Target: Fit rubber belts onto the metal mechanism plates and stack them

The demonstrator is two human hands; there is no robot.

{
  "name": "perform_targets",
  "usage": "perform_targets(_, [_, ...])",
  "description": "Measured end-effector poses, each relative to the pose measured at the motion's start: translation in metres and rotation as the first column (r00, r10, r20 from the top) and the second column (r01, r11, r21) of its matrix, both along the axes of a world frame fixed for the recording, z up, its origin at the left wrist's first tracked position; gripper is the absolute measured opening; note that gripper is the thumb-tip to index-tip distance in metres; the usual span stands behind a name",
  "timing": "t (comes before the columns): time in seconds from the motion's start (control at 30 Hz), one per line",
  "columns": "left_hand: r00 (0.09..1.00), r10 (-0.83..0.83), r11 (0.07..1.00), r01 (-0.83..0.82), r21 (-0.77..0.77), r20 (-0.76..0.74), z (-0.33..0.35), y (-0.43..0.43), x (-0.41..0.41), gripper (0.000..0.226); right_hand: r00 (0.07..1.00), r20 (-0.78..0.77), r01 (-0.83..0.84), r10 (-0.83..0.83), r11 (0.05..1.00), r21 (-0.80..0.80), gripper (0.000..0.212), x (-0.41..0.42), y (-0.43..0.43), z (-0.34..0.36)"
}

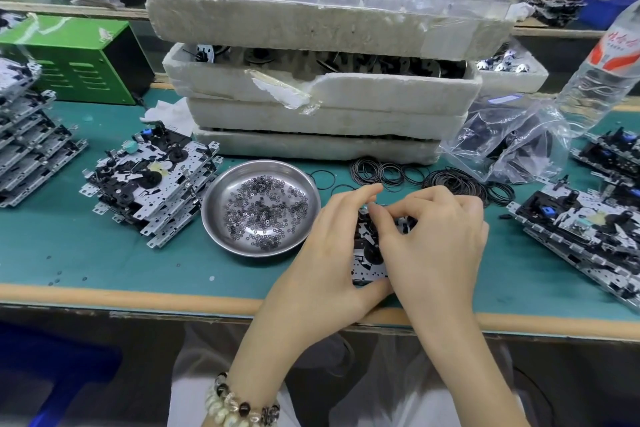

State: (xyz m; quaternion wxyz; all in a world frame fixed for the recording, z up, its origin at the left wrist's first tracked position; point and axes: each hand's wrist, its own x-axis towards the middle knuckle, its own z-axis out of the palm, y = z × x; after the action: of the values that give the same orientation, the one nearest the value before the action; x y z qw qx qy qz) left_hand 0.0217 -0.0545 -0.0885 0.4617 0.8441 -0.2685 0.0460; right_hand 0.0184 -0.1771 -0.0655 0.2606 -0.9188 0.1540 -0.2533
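- The mechanism plate (367,255) lies on the green mat (104,253) near the bench's front edge, between both hands and mostly hidden by them
- The left hand (329,246) grips the plate: its thumb presses the near edge; its fingers curl over the far end, with the index finger raised
- The right hand (436,243) is curled over the plate's right side; thumb and forefinger pinch together at a part on its far end; whether a belt sits between them is too fine to tell
- Loose rubber belts (450,180) lie in a heap on the mat just beyond the hands, in front of the foam trays (329,87)
- A steel bowl (214,218) of small washers sits just left of the left hand
- A left stack of plates (152,180) stands beyond the bowl; a right stack of plates (581,229) lies well to the right of the hands
- A plastic bag (512,146) of black parts and a water bottle (606,62) sit at the far right; a bead bracelet (239,406) circles the left wrist
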Motion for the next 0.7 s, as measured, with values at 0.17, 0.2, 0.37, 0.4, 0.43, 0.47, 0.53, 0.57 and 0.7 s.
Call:
perform_targets(0.17, [1.0, 0.001, 1.0, -0.001, -0.001, -0.007, 0.0021, 0.0, -0.0008, 0.083, 1.0, 0.003, 0.025, -0.025, 0.999, -0.041, 0.016, -0.0014, 0.0034, 0.0001])
perform_targets(0.2, [1.0, 0.0, 1.0, 0.0, -0.001, -0.01, 0.0027, 0.0, -0.001, 0.083, 1.0, 0.0, 0.03, -0.03, 0.998, -0.051, 0.016, -0.0017, 0.0039, -0.0002])
perform_targets(0.37, [1.0, 0.001, 1.0, -0.001, 0.011, -0.027, 0.005, -0.0003, -0.0015, 0.082, 0.999, -0.016, 0.036, -0.037, 0.998, -0.054, 0.015, -0.0007, 0.0054, -0.0005])
perform_targets(0.4, [1.0, 0.001, 1.0, -0.001, 0.013, -0.029, 0.0051, -0.0006, -0.0015, 0.082, 0.999, -0.019, 0.035, -0.036, 0.998, -0.052, 0.015, -0.0003, 0.0054, -0.0006])
perform_targets(0.43, [1.0, 0.002, 1.0, -0.002, 0.017, -0.03, 0.0051, -0.0008, -0.0017, 0.082, 0.999, -0.022, 0.034, -0.035, 0.998, -0.049, 0.015, 0.0002, 0.0052, -0.0006])
perform_targets(0.47, [1.0, 0.004, 1.0, -0.003, 0.024, -0.031, 0.0052, -0.0011, -0.0018, 0.082, 0.999, -0.023, 0.034, -0.035, 0.998, -0.046, 0.015, 0.0005, 0.0049, -0.0006])
perform_targets(0.53, [1.0, 0.007, 0.999, -0.005, 0.037, -0.03, 0.0049, -0.0014, -0.0018, 0.082, 0.999, -0.029, 0.032, -0.033, 0.999, -0.038, 0.015, 0.0012, 0.0045, -0.0006])
perform_targets(0.57, [1.0, 0.007, 0.999, -0.005, 0.039, -0.028, 0.0046, -0.0013, -0.0016, 0.082, 0.999, -0.032, 0.031, -0.032, 0.999, -0.033, 0.015, 0.0014, 0.0043, -0.0007])
perform_targets(0.7, [1.0, 0.007, 1.0, -0.006, 0.03, -0.021, 0.0034, -0.001, -0.0018, 0.082, 0.998, -0.049, 0.03, -0.029, 0.999, 0.016, 0.015, 0.0026, 0.0028, -0.0011])
